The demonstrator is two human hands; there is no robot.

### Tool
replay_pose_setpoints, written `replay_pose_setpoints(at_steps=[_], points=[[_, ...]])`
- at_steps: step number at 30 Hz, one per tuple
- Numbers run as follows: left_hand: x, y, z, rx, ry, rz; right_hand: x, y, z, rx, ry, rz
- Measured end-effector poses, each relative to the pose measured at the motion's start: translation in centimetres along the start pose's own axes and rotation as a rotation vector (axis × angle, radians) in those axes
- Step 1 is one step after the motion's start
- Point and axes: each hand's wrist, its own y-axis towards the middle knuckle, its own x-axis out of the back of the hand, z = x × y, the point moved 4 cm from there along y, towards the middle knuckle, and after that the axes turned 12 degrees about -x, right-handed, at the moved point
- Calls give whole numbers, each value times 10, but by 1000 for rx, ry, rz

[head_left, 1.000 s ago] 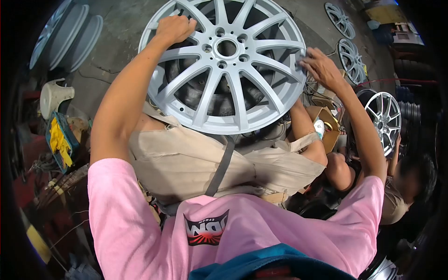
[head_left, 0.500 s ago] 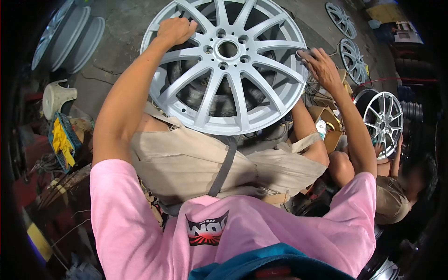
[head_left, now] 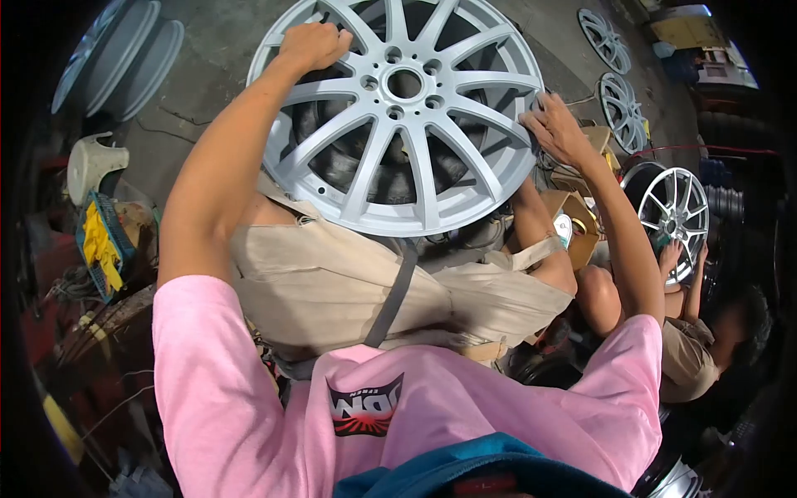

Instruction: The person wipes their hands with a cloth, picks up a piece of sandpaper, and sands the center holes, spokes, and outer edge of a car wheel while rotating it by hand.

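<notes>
A large pale grey alloy wheel (head_left: 384,158), with several spokes, lies face up before my knees. My left hand (head_left: 314,46) is closed over the wheel's upper left part, fingers curled by the rim and a spoke. At the right edge, my right hand (head_left: 558,129) has its fingers bent in against the rim. Those fingertips are slightly blurred, and whatever may be between them and the rim is too small to make out. A dark tyre (head_left: 332,162) shows between the spokes, underneath the wheel. A beige cloth (head_left: 324,282) covers my lap below the rim.
Several wheels (head_left: 124,58) stand at the upper left. Near them are a cream plastic stool (head_left: 93,166) and a blue basket (head_left: 124,241) with yellow gloves (head_left: 100,245). A co-worker (head_left: 685,357) at right handles another spoked wheel (head_left: 677,216). An open cardboard box (head_left: 581,232) sits between us.
My right hand has slid a little down along the rim, its fingers now more bent. My left hand stays in place. The co-worker's hand has shifted on the other wheel.
</notes>
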Motion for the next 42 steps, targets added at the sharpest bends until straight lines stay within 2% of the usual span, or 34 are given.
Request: replay_pose_setpoints(at_steps=[2,3,5,8,10,12,14,16,18,20,22,24,26,27,28,30,31,32,34,36,38,39,40,42], points=[[1,1,0,-13,-3,-17,3,-4,-8,-59,104,56],[1,2,0,-14,6,-22,1,5,-20,-205,380,150],[1,3,1,-17,11,-8,-3,11,-27,-344,658,241],[0,1,3,-11,8,1,14,6,-5,44,-23,-150],[1,2,5,-15,8,-6,8,-3,-3,11,34,-122],[-2,1,5,-49,8,-63,2,-11,-24,-251,548,138],[-5,4,6,-55,12,-42,19,-29,-39,-257,784,103],[-8,3,12,-48,13,-27,48,-52,-38,-602,966,79],[-8,5,11,-72,-5,-51,41,-65,-43,-661,880,16],[-7,7,7,-92,-14,-56,34,-65,-32,-490,560,-383],[-2,-1,10,-91,-7,-51,10,-54,-23,-445,462,-396],[2,-6,9,-72,-122,-65,0,-47,21,-401,239,-459],[9,-13,16,-70,-148,-54,-13,-56,44,-390,219,-510],[18,-21,18,-102,-206,-145,-14,-59,49,-383,194,-553],[27,-28,22,-133,-260,-234,-11,-59,47,-373,198,-557],[36,-41,47,-104,-280,-290,-10,-59,36,-479,350,-328],[46,-52,57,-98,-191,-411,-4,-60,34,-497,490,-248],[53,-65,68,-89,-100,-533,6,-58,39,-489,494,-244],[49,-90,91,-36,-126,-542,16,-57,43,-603,481,-294],[40,-114,113,209,-260,-303,11,-44,54,-560,431,-374],[27,-138,111,355,-653,51,-3,-23,65,-298,294,-571],[22,-154,98,410,-851,215,-13,-13,68,-322,295,-527],[25,-162,89,414,-841,211,-26,-4,71,-374,370,-459],[12,-179,64,386,-1030,475,-25,1,85,-591,386,-373]])
